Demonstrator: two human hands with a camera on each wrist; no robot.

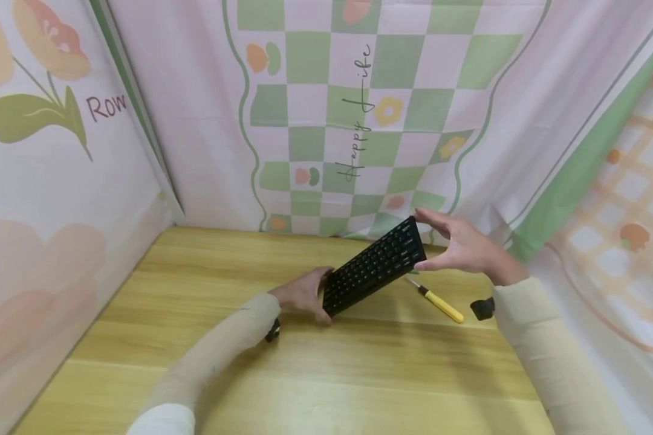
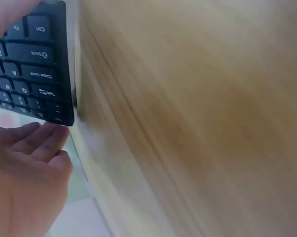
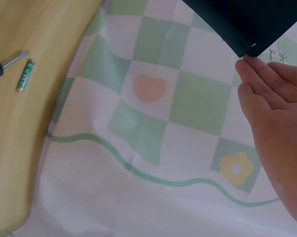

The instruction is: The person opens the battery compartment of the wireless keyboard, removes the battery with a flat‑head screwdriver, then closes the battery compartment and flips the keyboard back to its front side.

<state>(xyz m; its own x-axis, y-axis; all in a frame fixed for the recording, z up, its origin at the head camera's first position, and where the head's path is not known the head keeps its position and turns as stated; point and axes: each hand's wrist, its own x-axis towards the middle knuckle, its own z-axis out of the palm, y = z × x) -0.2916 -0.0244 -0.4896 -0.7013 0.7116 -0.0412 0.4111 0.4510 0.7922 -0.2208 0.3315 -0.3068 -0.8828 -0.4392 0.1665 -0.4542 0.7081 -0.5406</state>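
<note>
A black keyboard (image 1: 375, 266) is held between both hands above the wooden table, its right end raised higher than its left and its keys facing me. My left hand (image 1: 305, 293) grips the lower left end, thumb on the near edge and fingers on the far edge. At the upper right end, my right hand (image 1: 462, 244) holds the corners between thumb and fingers. The left wrist view shows the keys of the keyboard (image 2: 32, 69) close up, with fingertips at its edge. From the right wrist, the dark underside of the keyboard (image 3: 252, 19) appears above the fingertips.
A screwdriver (image 1: 441, 305) with a yellow handle lies on the wooden table (image 1: 315, 374), below the right hand. Beside its tip is a small green battery (image 3: 25, 75). Patterned curtains (image 1: 354, 121) hang behind the table and along both sides.
</note>
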